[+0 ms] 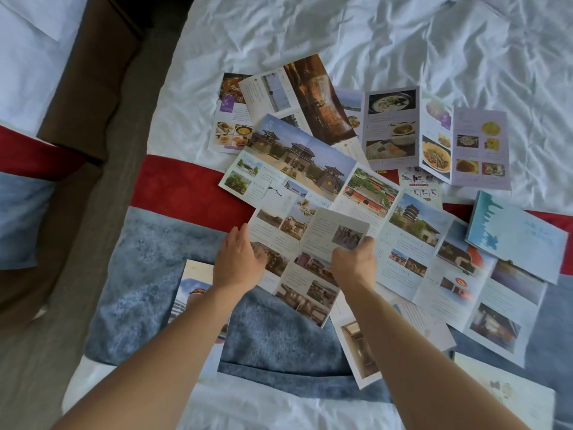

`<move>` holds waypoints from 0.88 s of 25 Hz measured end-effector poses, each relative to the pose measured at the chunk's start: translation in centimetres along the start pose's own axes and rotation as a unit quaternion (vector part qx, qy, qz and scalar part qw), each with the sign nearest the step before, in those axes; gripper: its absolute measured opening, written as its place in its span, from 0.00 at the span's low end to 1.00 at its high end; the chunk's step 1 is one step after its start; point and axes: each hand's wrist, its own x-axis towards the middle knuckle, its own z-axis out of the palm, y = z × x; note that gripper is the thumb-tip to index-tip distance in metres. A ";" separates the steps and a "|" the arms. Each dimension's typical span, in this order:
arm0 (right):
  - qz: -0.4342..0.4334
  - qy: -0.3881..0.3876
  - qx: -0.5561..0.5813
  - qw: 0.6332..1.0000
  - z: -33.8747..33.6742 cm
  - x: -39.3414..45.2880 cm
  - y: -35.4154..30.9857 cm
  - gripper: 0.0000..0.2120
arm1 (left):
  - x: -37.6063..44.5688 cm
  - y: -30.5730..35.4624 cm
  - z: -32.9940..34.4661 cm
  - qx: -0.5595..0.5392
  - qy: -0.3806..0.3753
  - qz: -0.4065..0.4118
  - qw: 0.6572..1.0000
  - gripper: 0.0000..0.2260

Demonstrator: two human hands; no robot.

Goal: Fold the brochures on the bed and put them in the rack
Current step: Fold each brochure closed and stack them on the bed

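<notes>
Several unfolded brochures lie spread over the bed (pixel 372 32). Nearest me is a brochure with building photos (pixel 297 274). My right hand (pixel 355 260) pinches its right panel (pixel 338 231), which is lifted and turned over toward the left. My left hand (pixel 237 259) rests with straight fingers on the brochure's left edge. Behind it lies a large brochure with temple pictures (pixel 297 153), and further back a food brochure (pixel 465 144) stands half open. No rack is in view.
A blue and red bed runner (pixel 173 193) crosses the white sheet. A light blue folded booklet (pixel 514 237) lies at the right. More brochures lie under my forearms and at the lower right. A brown floor strip and a second bed are on the left.
</notes>
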 end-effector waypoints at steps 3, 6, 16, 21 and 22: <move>-0.032 0.028 0.016 0.999 0.1 -0.1 0.2 0.26 | -0.2 0.0 0.5 -0.030 0.004 -0.024 0.999 0.26; -0.044 0.042 0.008 0.998 0.2 -0.1 0.4 0.32 | -0.4 0.5 0.0 -0.114 0.087 -0.029 0.989 0.18; -0.085 0.028 -0.059 0.994 0.5 1.0 1.1 0.28 | -2.3 6.8 0.9 -0.307 -0.114 0.089 0.941 0.12; -0.042 0.041 0.014 0.998 0.6 0.8 1.5 0.30 | -2.0 5.0 4.1 -0.118 -0.146 0.103 0.977 0.27; -0.038 0.039 0.004 0.998 0.7 0.9 1.7 0.29 | -1.9 4.5 4.1 -0.124 -0.138 0.083 0.979 0.29</move>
